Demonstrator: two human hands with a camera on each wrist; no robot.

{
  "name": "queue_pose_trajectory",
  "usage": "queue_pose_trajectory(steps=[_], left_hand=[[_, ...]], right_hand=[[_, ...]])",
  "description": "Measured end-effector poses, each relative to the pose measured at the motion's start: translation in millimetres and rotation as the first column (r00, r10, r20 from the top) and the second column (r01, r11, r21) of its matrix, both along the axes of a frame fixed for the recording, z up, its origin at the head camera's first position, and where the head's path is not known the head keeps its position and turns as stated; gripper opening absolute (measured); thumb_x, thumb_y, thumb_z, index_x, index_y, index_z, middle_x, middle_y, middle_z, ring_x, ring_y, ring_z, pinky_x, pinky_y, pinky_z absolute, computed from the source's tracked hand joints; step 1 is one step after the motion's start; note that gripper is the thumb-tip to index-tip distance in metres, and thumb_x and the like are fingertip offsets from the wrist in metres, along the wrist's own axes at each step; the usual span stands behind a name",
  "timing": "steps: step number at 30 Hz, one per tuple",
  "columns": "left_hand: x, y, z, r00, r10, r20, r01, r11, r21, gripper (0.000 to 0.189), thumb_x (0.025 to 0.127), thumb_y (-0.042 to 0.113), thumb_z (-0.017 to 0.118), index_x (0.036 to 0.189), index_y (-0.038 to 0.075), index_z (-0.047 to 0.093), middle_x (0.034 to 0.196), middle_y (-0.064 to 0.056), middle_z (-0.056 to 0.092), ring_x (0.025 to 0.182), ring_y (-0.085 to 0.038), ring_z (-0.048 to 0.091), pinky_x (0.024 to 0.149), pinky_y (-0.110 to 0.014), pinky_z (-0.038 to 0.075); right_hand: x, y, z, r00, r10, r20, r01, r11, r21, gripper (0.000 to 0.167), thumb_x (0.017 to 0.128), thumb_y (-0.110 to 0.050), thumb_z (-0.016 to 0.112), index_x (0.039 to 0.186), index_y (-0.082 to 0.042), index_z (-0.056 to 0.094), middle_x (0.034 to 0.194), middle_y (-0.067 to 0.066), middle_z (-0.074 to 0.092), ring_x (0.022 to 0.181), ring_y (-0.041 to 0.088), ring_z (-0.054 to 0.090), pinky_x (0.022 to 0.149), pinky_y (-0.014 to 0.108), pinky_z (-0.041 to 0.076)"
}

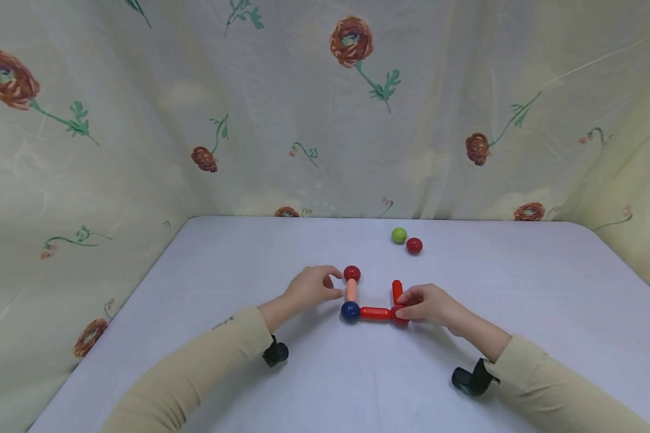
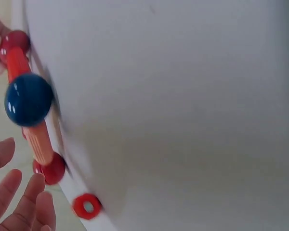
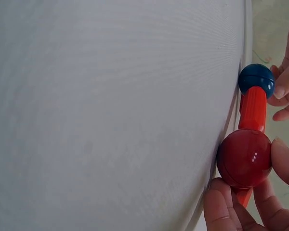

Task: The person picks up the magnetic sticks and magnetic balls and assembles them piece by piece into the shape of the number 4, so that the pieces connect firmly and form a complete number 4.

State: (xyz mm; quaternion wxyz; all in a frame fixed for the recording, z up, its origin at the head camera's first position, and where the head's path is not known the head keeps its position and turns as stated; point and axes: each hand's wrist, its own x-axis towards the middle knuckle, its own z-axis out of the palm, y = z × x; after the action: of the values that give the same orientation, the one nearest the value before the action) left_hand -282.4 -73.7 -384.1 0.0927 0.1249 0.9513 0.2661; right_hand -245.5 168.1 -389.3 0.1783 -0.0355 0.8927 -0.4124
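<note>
On the table, a blue ball (image 1: 350,311) joins an orange stick (image 1: 351,291) and a red stick (image 1: 375,313). The orange stick's far end bears a red ball (image 1: 352,273). At the right end of the joined red stick sits another red ball (image 3: 244,158), which my right hand (image 1: 429,305) grips between thumb and fingers. A second red stick (image 1: 397,291) reaches back from this gripped ball. My left hand (image 1: 315,285) is just left of the orange stick, its fingers spread and holding nothing. In the left wrist view its fingertips (image 2: 37,182) come near the far red ball.
A green ball (image 1: 399,235) and a loose red ball (image 1: 414,245) lie near the table's back edge. The left wrist view also shows a red octagonal piece (image 2: 78,208) with a pale centre. Flowered cloth (image 1: 281,108) hangs behind the white table (image 1: 238,252).
</note>
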Motion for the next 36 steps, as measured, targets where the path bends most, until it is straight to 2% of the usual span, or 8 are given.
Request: queue_pose_trajectory(steps=[5,9,15,19,22,29,36], left_hand=[[10.3,14.8,0.5,0.995,-0.096,-0.037,0.095,0.995,-0.022,0.029,0.081,0.024,0.07,0.108,0.016,0.064,0.081,0.003,0.057,0.074,-0.013,0.05,0.059,-0.021,0.041],[17.0,26.0,1.4,0.988,-0.15,-0.042,0.149,0.988,-0.034,0.027,0.08,0.023,0.071,0.105,0.015,0.066,0.082,0.003,0.058,0.075,-0.01,0.05,0.061,-0.018,0.042],[23.4,35.5,3.2,0.978,-0.2,-0.058,0.197,0.979,-0.053,0.028,0.078,0.022,0.073,0.106,0.017,0.069,0.091,0.003,0.066,0.076,-0.007,0.056,0.062,-0.016,0.045],[21.8,38.0,0.5,0.969,-0.232,-0.08,0.225,0.97,-0.093,0.026,0.078,0.024,0.073,0.104,0.019,0.071,0.087,0.006,0.066,0.074,-0.005,0.055,0.062,-0.015,0.043],[19.0,39.0,-2.5,0.965,-0.249,-0.078,0.239,0.964,-0.117,0.024,0.078,0.025,0.073,0.102,0.02,0.072,0.083,0.008,0.066,0.073,-0.005,0.053,0.062,-0.015,0.042],[15.0,40.5,-5.3,0.967,-0.25,-0.043,0.243,0.962,-0.128,0.019,0.079,0.027,0.072,0.097,0.022,0.073,0.077,0.011,0.066,0.072,-0.005,0.051,0.062,-0.016,0.04],[14.5,41.0,-6.7,0.965,-0.256,-0.058,0.246,0.96,-0.131,0.017,0.079,0.026,0.072,0.096,0.022,0.074,0.076,0.011,0.065,0.072,-0.005,0.05,0.061,-0.016,0.04]], right_hand=[[0.4,-0.2,0.4,1.0,-0.002,0.0,0.002,1.0,-0.001,0.029,0.081,-0.017,0.069,0.104,-0.001,0.06,0.093,0.007,0.058,0.082,0.017,0.053,0.073,0.028,0.05],[0.6,-0.1,0.7,1.0,0.0,-0.005,0.0,1.0,0.001,0.029,0.08,-0.017,0.069,0.103,-0.001,0.061,0.093,0.007,0.059,0.081,0.017,0.053,0.072,0.028,0.051],[0.1,0.3,0.8,1.0,0.007,-0.005,-0.007,1.0,-0.003,0.029,0.08,-0.018,0.069,0.103,-0.001,0.061,0.093,0.007,0.059,0.083,0.017,0.053,0.073,0.028,0.051],[0.0,0.6,0.9,1.0,0.012,-0.005,-0.012,1.0,-0.004,0.029,0.08,-0.017,0.069,0.103,-0.001,0.06,0.093,0.007,0.059,0.082,0.017,0.053,0.073,0.028,0.051],[-0.1,0.7,0.6,1.0,0.015,-0.004,-0.015,1.0,-0.006,0.029,0.08,-0.018,0.069,0.103,-0.002,0.061,0.093,0.007,0.059,0.082,0.017,0.053,0.073,0.028,0.051],[-0.8,1.2,0.7,1.0,0.016,0.006,-0.016,1.0,0.006,0.03,0.08,-0.018,0.069,0.104,-0.002,0.06,0.094,0.007,0.059,0.082,0.017,0.053,0.074,0.029,0.051],[-3.2,5.3,2.9,0.999,0.045,0.013,-0.045,0.999,0.017,0.034,0.08,-0.02,0.07,0.107,-0.002,0.059,0.099,0.009,0.059,0.086,0.018,0.054,0.074,0.03,0.051]])
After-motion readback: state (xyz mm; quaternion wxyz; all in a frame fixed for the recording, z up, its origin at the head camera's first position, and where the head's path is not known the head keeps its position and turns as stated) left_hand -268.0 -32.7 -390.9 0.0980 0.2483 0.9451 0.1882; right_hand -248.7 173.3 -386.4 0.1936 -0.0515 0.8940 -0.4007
